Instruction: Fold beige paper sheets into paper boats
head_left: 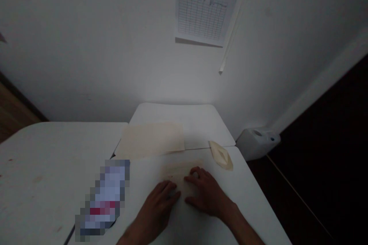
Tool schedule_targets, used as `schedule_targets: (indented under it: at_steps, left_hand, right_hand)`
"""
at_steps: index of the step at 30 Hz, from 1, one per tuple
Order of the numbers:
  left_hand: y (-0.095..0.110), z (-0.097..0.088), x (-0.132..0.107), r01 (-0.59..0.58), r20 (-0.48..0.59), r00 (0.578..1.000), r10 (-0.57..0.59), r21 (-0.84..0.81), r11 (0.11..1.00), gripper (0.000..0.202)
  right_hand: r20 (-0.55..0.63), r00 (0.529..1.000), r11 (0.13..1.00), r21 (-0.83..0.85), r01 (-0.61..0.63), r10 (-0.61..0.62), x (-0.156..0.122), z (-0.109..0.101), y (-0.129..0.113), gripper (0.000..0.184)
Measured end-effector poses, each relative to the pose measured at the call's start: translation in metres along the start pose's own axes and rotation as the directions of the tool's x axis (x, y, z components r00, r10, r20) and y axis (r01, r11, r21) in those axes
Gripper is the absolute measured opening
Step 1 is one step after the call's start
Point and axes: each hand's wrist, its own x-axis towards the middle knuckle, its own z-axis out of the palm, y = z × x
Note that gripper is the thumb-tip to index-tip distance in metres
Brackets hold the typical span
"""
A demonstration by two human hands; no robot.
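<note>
A thin, pale cream sheet [184,166] lies on the white table in front of my hands; its near edge is faint in the dim light. My left hand [158,206] is at the sheet's near left corner, fingers bent and thumb a little apart, with nothing seen in its grasp. Across a small gap, my right hand [208,193] has its fingers spread over the sheet's right side, the thumb and index finger apart. To the right rests a folded cream paper piece [221,155]. Beyond the hands is a larger cream sheet [152,138].
White tables [69,149] join with seams, running up to a wall. A blurred-out phone-like object [105,195] lies left of my left hand. A printed form [205,13] hangs on the wall. Off the table's right edge stands a white plastic container [257,143].
</note>
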Motion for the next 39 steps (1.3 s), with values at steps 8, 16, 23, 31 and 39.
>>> schedule_targets:
  at_steps: [8, 16, 23, 31, 39]
  left_hand:
    - [0.001, 0.004, 0.004, 0.071, 0.017, 0.997, -0.07, -0.076, 0.995, 0.038]
    - [0.001, 0.007, 0.005, 0.112, 0.031, 0.993, -0.11, -0.08, 0.99, 0.036]
    - [0.002, 0.017, 0.021, 0.207, 0.076, 0.975, -0.207, 0.009, 0.978, 0.018]
    - [-0.002, 0.03, 0.023, 0.233, 0.056, 0.969, -0.24, 0.105, 0.967, 0.037]
    - [-0.004, 0.036, 0.032, 0.288, 0.024, 0.956, -0.293, 0.124, 0.95, 0.031]
  right_hand:
    - [-0.006, 0.993, 0.979, -0.171, 0.116, -0.118, -0.028, 0.025, -0.017, 0.054]
    - [-0.046, 0.999, 0.982, -0.189, 0.011, -0.02, -0.044, 0.025, -0.026, 0.049]
    - [-0.092, 0.996, 0.986, -0.164, -0.016, 0.001, -0.053, 0.03, -0.024, 0.041]
    - [-0.142, 0.99, 0.981, -0.193, -0.016, -0.012, -0.049, 0.045, -0.017, 0.044]
    - [-0.218, 0.975, 0.983, -0.183, 0.006, -0.046, -0.046, 0.051, -0.013, 0.036]
